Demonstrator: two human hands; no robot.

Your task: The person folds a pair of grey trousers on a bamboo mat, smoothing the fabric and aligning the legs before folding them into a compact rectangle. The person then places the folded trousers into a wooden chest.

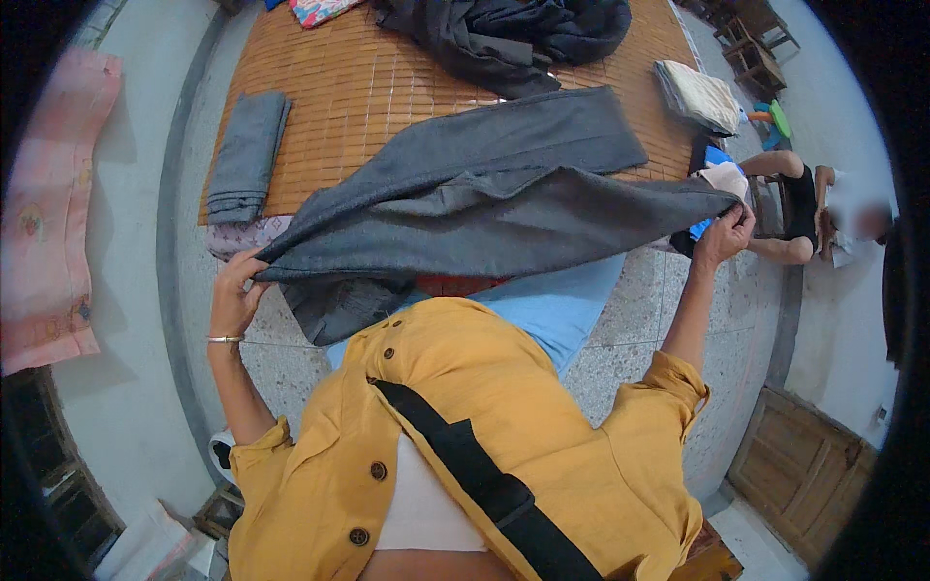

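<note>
Dark grey trousers stretch sideways in front of me, partly lying on a bed covered with a brown slatted mat. My left hand, with a bangle at the wrist, pinches the trousers at their left end. At the far right, my right hand grips the end of the nearer leg. That leg is pulled fairly taut between both hands, while the other leg lies behind it on the mat. A dark bunched part of the cloth hangs below the bed's near edge, beside my left hand.
Folded grey trousers lie at the mat's left edge. Dark clothes are heaped at the back, and a folded cream cloth sits at the right edge. Another person sits at the right. A pink curtain hangs at left.
</note>
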